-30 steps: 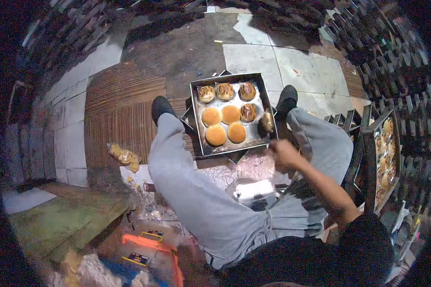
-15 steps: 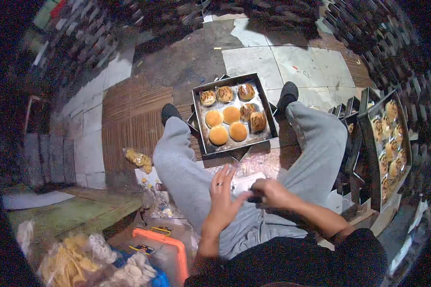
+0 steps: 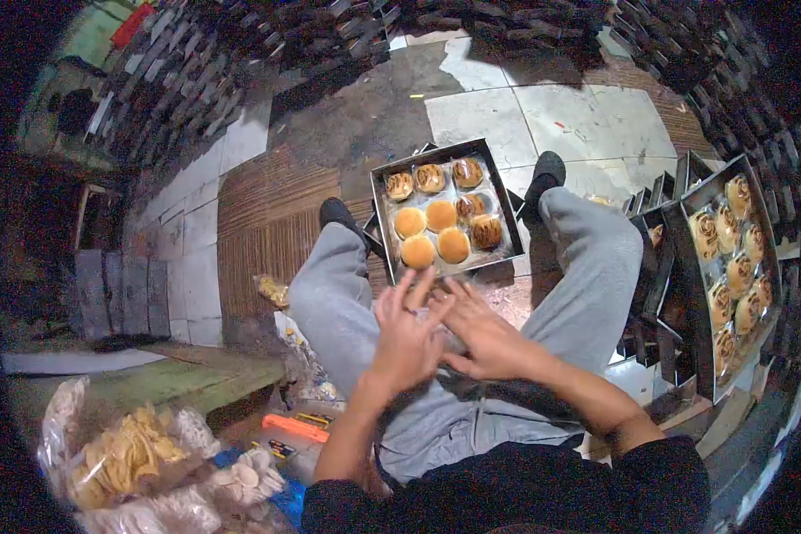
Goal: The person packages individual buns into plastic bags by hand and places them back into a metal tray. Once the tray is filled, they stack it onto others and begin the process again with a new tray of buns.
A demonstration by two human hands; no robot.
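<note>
Both of my hands are just short of the near wall of a square black baking tray (image 3: 384, 233), between my bent legs. My left hand (image 3: 407, 334) has its fingers stretched forward and apart, with a ring on one. Close against it, my right hand (image 3: 482, 331) reaches forward with extended fingers, slightly blurred. I see nothing held in either hand. Plain round buns (image 3: 440, 214) fill the near left of the tray, and brown-striped buns (image 3: 430, 178), some apparently in clear film, sit along its far and right sides. A dark patch under my hands cannot be made out.
On my right, a tilted tray (image 3: 696, 267) of wrapped swirl buns (image 3: 739, 274) leans on stacked dark trays (image 3: 663, 294). At left lie bags of yellow pieces (image 3: 133, 449), an orange-handled container (image 3: 294, 428) and a green board (image 3: 151, 383). Dark stacks surround the tiled floor (image 3: 481, 129).
My hands have moved forward from my lap towards the tray. The right hand's curled fingers have straightened. The whole view has shifted slightly, moving the tray a little to the right.
</note>
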